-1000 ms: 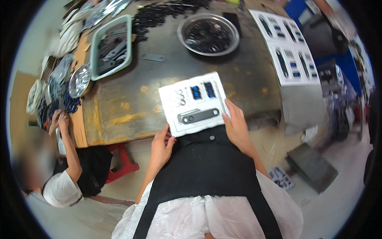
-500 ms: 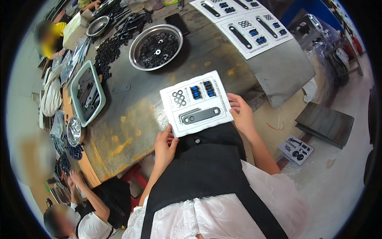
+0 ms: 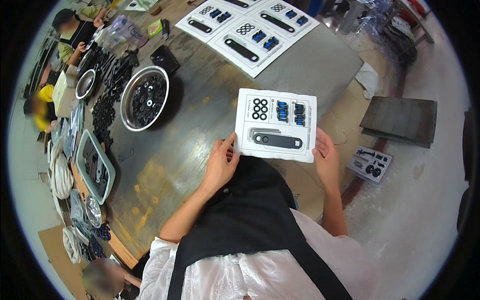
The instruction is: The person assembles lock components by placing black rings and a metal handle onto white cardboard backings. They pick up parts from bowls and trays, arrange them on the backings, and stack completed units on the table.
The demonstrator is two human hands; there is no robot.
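A white blister card of hardware (image 3: 240,127) is held level between my two hands, in front of my black apron. Black washers, blue-and-black bolts, a dark flat wrench and bent hex keys show on its face. My left hand (image 3: 221,162) grips the left edge, with fingers behind and thumb at the near corner. On the right edge, my right hand (image 3: 326,154) is closed round the lower corner. Just beyond lie several similar cards (image 3: 280,50), joined in a sheet at the table's far right.
The metal table (image 3: 200,95) carries a steel bowl of black washers (image 3: 125,112), a dark phone (image 3: 165,59) and a green-grey bin (image 3: 109,186) of flat parts. Co-workers sit along the left side. On the floor at right are dark panels (image 3: 398,120) and another hardware card (image 3: 370,164).
My hands and the card have moved right in view and the card has turned to lie straighter. The whole view has swung, shifting the table and its bowls leftward.
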